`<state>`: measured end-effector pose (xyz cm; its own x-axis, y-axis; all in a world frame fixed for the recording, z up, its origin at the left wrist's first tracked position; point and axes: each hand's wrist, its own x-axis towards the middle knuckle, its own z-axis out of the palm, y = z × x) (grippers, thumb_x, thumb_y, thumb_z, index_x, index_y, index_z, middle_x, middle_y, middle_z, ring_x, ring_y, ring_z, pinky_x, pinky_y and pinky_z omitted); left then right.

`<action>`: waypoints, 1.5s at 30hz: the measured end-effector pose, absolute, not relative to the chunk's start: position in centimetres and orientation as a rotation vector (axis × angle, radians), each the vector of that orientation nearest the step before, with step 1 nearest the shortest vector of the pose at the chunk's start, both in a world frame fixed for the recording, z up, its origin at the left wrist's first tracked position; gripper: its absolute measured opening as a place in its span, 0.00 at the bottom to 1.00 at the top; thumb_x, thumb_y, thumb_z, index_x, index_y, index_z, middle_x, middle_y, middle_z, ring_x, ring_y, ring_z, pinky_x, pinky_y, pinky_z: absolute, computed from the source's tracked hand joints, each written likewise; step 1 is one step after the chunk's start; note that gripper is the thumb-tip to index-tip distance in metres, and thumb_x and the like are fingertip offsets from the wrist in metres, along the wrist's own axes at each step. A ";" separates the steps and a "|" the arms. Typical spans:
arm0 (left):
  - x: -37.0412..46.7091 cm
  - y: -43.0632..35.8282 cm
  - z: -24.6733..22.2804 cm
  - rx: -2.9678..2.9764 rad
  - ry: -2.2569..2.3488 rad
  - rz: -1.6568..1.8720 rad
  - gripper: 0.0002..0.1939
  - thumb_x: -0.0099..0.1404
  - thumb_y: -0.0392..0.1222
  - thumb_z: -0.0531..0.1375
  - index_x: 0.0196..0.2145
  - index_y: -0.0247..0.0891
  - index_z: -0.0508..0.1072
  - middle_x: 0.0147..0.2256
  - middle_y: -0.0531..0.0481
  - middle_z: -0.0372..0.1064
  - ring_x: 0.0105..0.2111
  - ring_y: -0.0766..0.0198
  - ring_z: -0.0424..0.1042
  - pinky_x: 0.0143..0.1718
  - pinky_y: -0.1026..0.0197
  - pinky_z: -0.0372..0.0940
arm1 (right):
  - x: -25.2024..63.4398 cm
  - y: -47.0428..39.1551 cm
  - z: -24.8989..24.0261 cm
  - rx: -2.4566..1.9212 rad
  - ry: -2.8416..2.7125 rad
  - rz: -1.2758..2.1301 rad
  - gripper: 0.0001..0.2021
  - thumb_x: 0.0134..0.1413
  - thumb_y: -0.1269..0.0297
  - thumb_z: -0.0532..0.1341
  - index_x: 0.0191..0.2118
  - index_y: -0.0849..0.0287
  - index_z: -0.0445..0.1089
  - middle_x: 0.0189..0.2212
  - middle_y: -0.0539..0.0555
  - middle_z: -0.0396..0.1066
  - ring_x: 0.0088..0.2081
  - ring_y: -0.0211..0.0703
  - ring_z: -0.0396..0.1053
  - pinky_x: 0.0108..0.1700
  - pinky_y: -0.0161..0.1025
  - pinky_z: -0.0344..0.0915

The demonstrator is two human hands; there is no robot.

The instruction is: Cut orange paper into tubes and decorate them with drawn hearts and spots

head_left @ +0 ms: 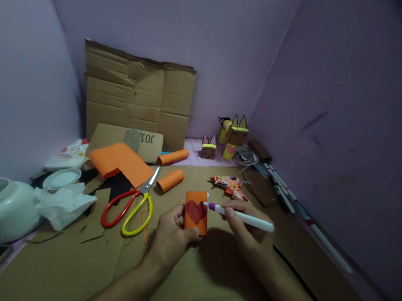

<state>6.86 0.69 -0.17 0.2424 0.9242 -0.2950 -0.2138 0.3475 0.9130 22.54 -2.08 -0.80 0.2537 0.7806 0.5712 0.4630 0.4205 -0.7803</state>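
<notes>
Between the thumb and fingers of my left hand (pixel 171 238) is an orange paper roll (pixel 202 228), held upright a little above the cardboard. A dark red heart (pixel 196 211) is drawn on its front. My right hand (pixel 245 226) grips a white marker (pixel 250 219) with a purple collar. The marker's tip meets the right edge of the heart. Left of my left hand lie open scissors (pixel 142 191) with one red and one yellow handle. Two more orange paper rolls (pixel 170 180) lie beyond the held one.
Folded orange paper (pixel 118 159) lies behind the scissors. A flower-patterned glue gun (pixel 229 184) is right of centre. Small cardboard animal figures (pixel 208 151) stand at the back. On the left are a pale jar (pixel 9 212) and crumpled tissue (pixel 64 207). Markers (pixel 328 245) line the right side.
</notes>
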 end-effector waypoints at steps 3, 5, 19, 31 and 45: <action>6.8 0.6 -0.2 0.882 1.019 0.929 0.25 0.37 0.34 0.65 0.38 0.30 0.71 0.25 0.51 0.73 0.24 0.65 0.70 0.27 0.62 0.70 | 22.7 -2.0 -0.8 -1.188 -1.374 0.314 0.08 0.56 0.62 0.60 0.30 0.57 0.75 0.22 0.51 0.72 0.23 0.40 0.68 0.26 0.36 0.63; 6.8 0.5 -0.3 0.883 1.021 0.927 0.26 0.37 0.34 0.65 0.39 0.30 0.71 0.26 0.50 0.74 0.25 0.64 0.70 0.27 0.61 0.70 | 22.9 -1.9 -0.9 -1.178 -1.388 0.312 0.08 0.55 0.63 0.60 0.30 0.58 0.75 0.22 0.51 0.72 0.23 0.39 0.69 0.26 0.35 0.63; 6.8 0.5 -0.2 0.876 1.012 0.910 0.26 0.38 0.34 0.65 0.40 0.30 0.71 0.27 0.48 0.75 0.26 0.62 0.72 0.27 0.62 0.70 | 23.2 -1.6 -1.1 -1.183 -1.359 0.306 0.09 0.56 0.63 0.60 0.29 0.59 0.74 0.20 0.50 0.70 0.21 0.38 0.67 0.24 0.33 0.62; 6.8 0.6 -0.3 0.868 1.013 0.923 0.24 0.38 0.33 0.66 0.37 0.32 0.73 0.25 0.50 0.74 0.24 0.63 0.71 0.25 0.63 0.70 | 23.5 -1.7 -1.2 -1.227 -1.274 0.334 0.10 0.53 0.60 0.62 0.26 0.59 0.74 0.18 0.50 0.71 0.20 0.39 0.67 0.22 0.34 0.62; 6.9 0.6 -0.3 0.870 1.009 0.931 0.24 0.38 0.34 0.66 0.37 0.31 0.72 0.26 0.50 0.74 0.23 0.64 0.71 0.25 0.63 0.70 | 23.2 -1.7 -1.1 -1.161 -1.324 0.348 0.08 0.54 0.62 0.61 0.28 0.59 0.75 0.20 0.51 0.72 0.22 0.39 0.69 0.24 0.34 0.64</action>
